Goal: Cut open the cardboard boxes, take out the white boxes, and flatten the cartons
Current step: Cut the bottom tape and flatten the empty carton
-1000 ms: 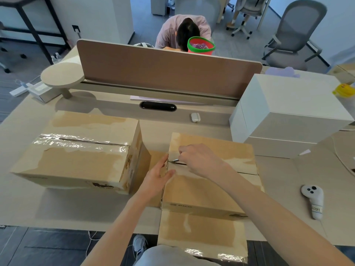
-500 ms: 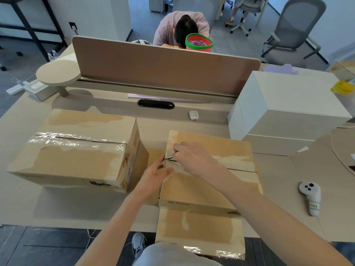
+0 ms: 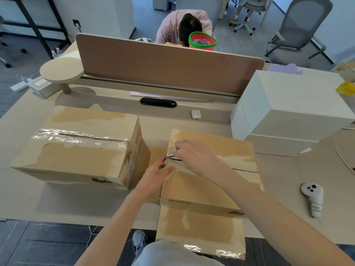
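Two taped cardboard boxes stand on the desk. The larger box (image 3: 80, 148) sits at the left, its top seam covered with shiny tape. The smaller box (image 3: 209, 181) is in front of me, with a flap hanging over the desk's near edge. My right hand (image 3: 194, 156) grips a small metal blade (image 3: 170, 155) whose tip sits at the left end of that box's taped top seam. My left hand (image 3: 156, 176) presses against the box's left top corner, thumb on top. Two stacked white boxes (image 3: 292, 116) stand at the right.
A white controller (image 3: 313, 198) lies at the right on the desk (image 3: 23, 194). A brown divider panel (image 3: 169, 64) crosses the back, with a person bent over behind it and a red-and-green cup (image 3: 202, 42). A small white object (image 3: 195, 114) lies near the divider.
My right hand has drawn the blade leftward along the seam to the box's left edge. My left hand stays braced on the corner. The view has shifted slightly.
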Tool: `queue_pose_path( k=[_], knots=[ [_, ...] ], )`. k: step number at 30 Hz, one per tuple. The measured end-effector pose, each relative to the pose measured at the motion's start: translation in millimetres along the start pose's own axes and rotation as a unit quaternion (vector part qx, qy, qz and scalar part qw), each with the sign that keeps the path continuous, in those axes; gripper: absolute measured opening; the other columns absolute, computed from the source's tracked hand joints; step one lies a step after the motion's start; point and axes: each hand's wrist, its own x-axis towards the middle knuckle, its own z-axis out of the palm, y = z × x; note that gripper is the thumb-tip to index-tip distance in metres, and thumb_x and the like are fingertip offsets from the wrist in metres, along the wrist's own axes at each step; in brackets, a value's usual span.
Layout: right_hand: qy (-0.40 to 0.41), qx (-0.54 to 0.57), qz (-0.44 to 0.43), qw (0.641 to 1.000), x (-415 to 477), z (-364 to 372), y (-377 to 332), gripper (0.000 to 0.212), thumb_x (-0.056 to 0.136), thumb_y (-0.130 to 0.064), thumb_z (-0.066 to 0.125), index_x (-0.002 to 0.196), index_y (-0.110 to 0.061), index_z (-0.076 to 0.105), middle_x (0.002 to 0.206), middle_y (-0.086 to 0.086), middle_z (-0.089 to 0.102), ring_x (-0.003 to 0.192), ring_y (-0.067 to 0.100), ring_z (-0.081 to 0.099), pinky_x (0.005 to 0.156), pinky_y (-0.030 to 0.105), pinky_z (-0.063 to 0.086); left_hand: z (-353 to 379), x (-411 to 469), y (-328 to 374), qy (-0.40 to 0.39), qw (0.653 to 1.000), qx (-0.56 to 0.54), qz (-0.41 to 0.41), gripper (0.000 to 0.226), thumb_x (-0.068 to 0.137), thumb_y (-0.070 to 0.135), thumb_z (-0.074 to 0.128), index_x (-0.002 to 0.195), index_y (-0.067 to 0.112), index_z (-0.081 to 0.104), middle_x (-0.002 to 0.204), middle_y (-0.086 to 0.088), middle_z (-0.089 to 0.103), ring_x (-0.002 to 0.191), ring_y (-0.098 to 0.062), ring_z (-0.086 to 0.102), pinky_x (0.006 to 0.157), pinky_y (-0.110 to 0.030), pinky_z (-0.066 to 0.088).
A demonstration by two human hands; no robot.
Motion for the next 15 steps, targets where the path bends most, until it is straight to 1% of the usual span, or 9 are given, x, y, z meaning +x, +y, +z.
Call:
queue_pose_path(
  k=[2,4,6,8,10,15],
  knots=[
    [-0.004,-0.007,-0.003,1.0,0.5,-1.8,1.3,0.023,0.087,0.001,0.052,0.101,-0.009,0.067,0.101,0.007,0.058,0.094,0.028,0.057,0.06,0.035,0.031,-1.3,0.0,-1.5,-0.003,1.0,-0.006,-0.003,0.071,0.083,0.059,0.062,0.147,0.038,0.037,0.132,0.015,0.057,0.123,-0.001,0.051,0.106,-0.036,0.044],
    [-0.02,-0.015,-0.007,1.0,1.1,-5.0,1.5,0.024,0.089,0.0,0.05,0.104,-0.011,0.066,0.103,0.005,0.057,0.095,0.026,0.056,0.061,0.034,0.031,-2.0,-0.5,-1.5,0.001,1.0,-0.01,-0.007,0.068,0.086,0.054,0.062,0.147,0.037,0.036,0.132,0.015,0.057,0.122,-0.002,0.051,0.105,-0.037,0.045],
    [-0.018,-0.01,-0.006,1.0,1.9,-6.5,3.0,0.025,0.09,-0.002,0.05,0.105,-0.013,0.067,0.102,0.003,0.058,0.094,0.025,0.056,0.061,0.033,0.032,-1.6,-0.2,-1.9,0.004,1.0,-0.013,-0.009,0.067,0.088,0.051,0.062,0.148,0.036,0.035,0.133,0.013,0.057,0.123,-0.004,0.051,0.106,-0.038,0.045],
    [-0.013,-0.005,-0.003,1.0,1.1,-5.6,3.8,0.024,0.09,-0.005,0.052,0.106,-0.014,0.067,0.102,0.002,0.057,0.093,0.024,0.057,0.061,0.033,0.033,-0.5,0.2,-1.5,0.003,1.0,-0.008,-0.007,0.068,0.088,0.052,0.061,0.148,0.036,0.034,0.135,0.013,0.055,0.124,-0.004,0.05,0.107,-0.037,0.043],
    [-0.017,0.001,0.0,1.0,0.7,-4.4,2.7,0.023,0.089,-0.006,0.053,0.106,-0.014,0.066,0.103,0.003,0.057,0.095,0.025,0.057,0.061,0.033,0.034,-0.4,0.6,-0.3,0.004,1.0,0.001,-0.009,0.069,0.089,0.051,0.061,0.149,0.035,0.032,0.135,0.014,0.053,0.125,-0.004,0.048,0.107,-0.033,0.041],
    [-0.025,0.007,-0.009,1.0,1.3,-10.3,-2.3,0.022,0.087,-0.001,0.052,0.104,-0.009,0.065,0.104,0.007,0.056,0.095,0.029,0.057,0.063,0.036,0.038,-2.5,3.1,-3.0,0.008,1.0,0.007,-0.01,0.068,0.086,0.054,0.063,0.147,0.037,0.037,0.133,0.015,0.056,0.123,-0.001,0.051,0.107,-0.036,0.043]
  ],
)
